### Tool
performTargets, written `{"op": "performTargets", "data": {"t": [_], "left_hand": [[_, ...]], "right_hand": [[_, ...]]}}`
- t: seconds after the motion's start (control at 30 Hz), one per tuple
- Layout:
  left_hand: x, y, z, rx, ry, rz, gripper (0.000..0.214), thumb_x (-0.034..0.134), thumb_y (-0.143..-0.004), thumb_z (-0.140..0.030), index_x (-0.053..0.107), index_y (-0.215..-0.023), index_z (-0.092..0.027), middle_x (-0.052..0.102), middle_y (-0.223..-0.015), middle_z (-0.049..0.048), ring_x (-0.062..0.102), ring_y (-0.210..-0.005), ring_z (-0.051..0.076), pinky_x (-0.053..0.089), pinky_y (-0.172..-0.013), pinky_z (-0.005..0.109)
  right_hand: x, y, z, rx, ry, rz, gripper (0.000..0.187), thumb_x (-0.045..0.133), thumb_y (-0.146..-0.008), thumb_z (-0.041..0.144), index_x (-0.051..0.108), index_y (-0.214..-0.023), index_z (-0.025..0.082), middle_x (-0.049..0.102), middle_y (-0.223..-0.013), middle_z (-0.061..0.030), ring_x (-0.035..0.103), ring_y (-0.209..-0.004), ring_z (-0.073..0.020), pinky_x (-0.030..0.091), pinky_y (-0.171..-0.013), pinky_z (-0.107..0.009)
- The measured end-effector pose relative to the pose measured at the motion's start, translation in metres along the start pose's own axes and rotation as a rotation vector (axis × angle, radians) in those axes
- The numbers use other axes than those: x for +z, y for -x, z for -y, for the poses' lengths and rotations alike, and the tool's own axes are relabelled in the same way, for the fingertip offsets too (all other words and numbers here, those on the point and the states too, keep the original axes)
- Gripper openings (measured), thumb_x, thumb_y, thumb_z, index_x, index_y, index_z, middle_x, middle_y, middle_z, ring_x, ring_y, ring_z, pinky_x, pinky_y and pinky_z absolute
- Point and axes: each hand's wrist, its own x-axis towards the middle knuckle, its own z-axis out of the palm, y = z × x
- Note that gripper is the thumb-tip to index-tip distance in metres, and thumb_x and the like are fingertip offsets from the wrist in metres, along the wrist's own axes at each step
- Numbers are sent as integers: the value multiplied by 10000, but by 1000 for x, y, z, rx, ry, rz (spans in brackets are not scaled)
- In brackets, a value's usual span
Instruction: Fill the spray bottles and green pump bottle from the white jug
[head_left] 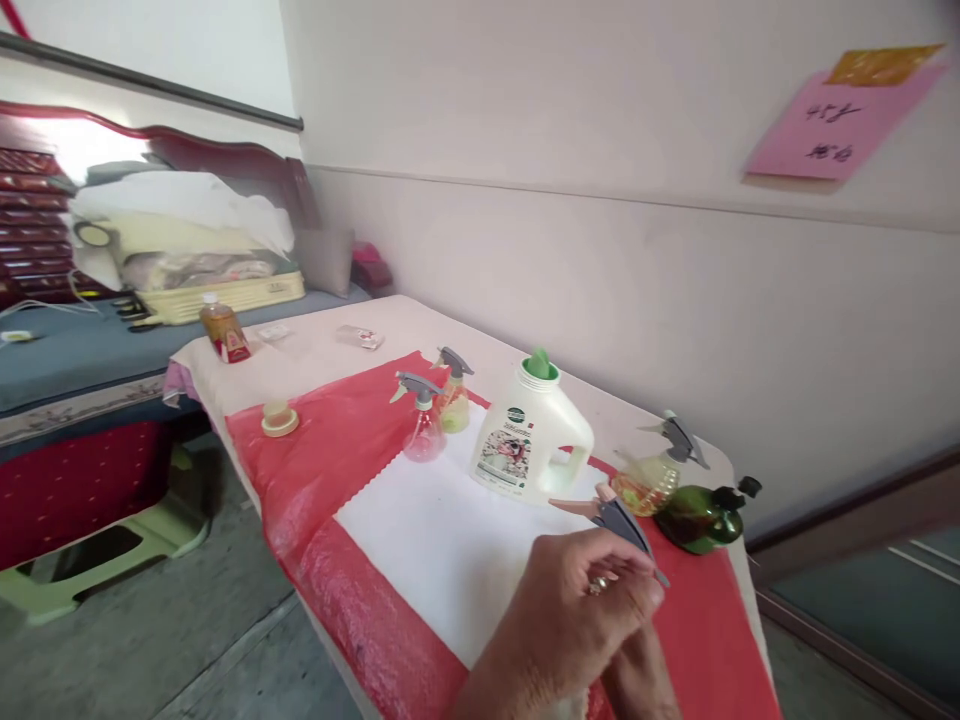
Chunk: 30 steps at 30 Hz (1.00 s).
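Observation:
In the head view, low and right of centre, my left hand point(562, 605) is closed, thumb and index finger pressed together at the base of a grey trigger spray head point(625, 527). The spray head has a pinkish trigger that points left. My right hand point(641, 665) is close behind and below the left one, its fingers mostly hidden, so its grip does not show. Just beyond the hands stands a white handled jug point(517, 440) with green in its mouth. A spray bottle with yellowish contents point(649, 480) stands to the right of the jug.
Two small spray bottles, one pink point(424, 435) and one yellow point(454, 405), stand left of the jug. A dark green bottle point(697, 520) lies at the right. A pale cap point(280, 418) sits on the red sheet point(315, 470). An amber bottle point(223, 330) stands near the far-left edge.

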Motion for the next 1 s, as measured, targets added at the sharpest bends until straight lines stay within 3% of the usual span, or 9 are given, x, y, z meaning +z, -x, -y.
{"op": "performTargets", "data": {"t": [0.1, 0.2, 0.33, 0.43, 0.53, 0.67, 0.73, 0.83, 1.0], "left_hand": [[-1, -8, 11, -25, -48, -116, 185, 592, -835, -298, 724, -774, -185, 674, -703, 13, 611, -711, 166, 433, -657, 255], [-3, -15, 26, -113, -134, -207, 229, 595, -844, -355, 665, -711, -183, 611, -629, -9, 555, -632, 145, 386, -585, 242], [3, -20, 37, -175, -125, -140, 271, 682, -801, -414, 714, -952, -191, 716, -1018, 77, 636, -1018, 236, 459, -859, 296], [15, -19, 40, -227, -31, -22, 446, 704, -791, -450, 678, -1159, -200, 640, -1282, 123, 546, -1240, 286, 410, -1019, 374], [26, -17, 44, -267, 91, 1, 476, 701, -791, -476, 674, -1170, -189, 649, -1263, 141, 566, -1215, 309, 425, -1016, 418], [32, -16, 52, -358, 312, -246, 365, 759, -718, -480, 687, -883, -162, 714, -1093, 152, 659, -1024, 310, 499, -878, 421], [31, -18, 52, -312, 357, -411, 350, 766, -703, -472, 649, -841, -172, 732, -1035, 123, 678, -941, 267, 504, -838, 390], [26, -19, 48, -220, 331, -547, 338, 760, -706, -457, 619, -851, -186, 739, -1001, 85, 680, -878, 215, 495, -825, 348], [16, -18, 42, -238, 436, -364, 329, 780, -674, -424, 563, -752, -190, 734, -961, 91, 671, -918, 245, 516, -818, 382]], "right_hand": [[-30, 10, -2, 70, -92, -201, 538, 735, -744, 480, 478, -1176, 289, 619, -1180, -84, 557, -1135, -321, 469, -930, -472], [-48, 14, -9, 116, -205, -215, 559, 772, -703, 482, 538, -1166, 274, 638, -1188, -89, 566, -1143, -314, 481, -917, -436], [-62, 13, -17, 141, -394, -141, 519, 740, -748, 429, 583, -1219, 279, 639, -1222, -68, 554, -1176, -285, 417, -1000, -430], [-66, 14, -15, 155, -541, 8, 540, 747, -728, 363, 602, -1240, 271, 644, -1218, -55, 580, -1125, -266, 395, -1010, -419], [-63, 18, -7, 139, -737, 184, 561, 811, -640, 330, 636, -1166, 243, 666, -1127, -49, 604, -1046, -252, 438, -928, -368], [-49, 29, 0, 296, -1060, 165, 416, 703, -789, 523, 623, -1032, 196, 682, -983, -57, 652, -847, -198, 486, -761, -301], [-41, 33, -1, 444, -1189, 188, 507, 535, -876, 644, 605, -1044, 171, 689, -999, -95, 675, -834, -209, 510, -742, -310], [-35, 34, -8, 574, -1314, 400, 700, 408, -856, 770, 547, -1191, 172, 689, -1065, -136, 711, -814, -242, 551, -701, -327], [-33, 25, -22, 740, -1297, 633, 1040, 124, -763, 909, 568, -1125, 41, 694, -745, -164, 676, -514, -204, 474, -401, -216]]}}
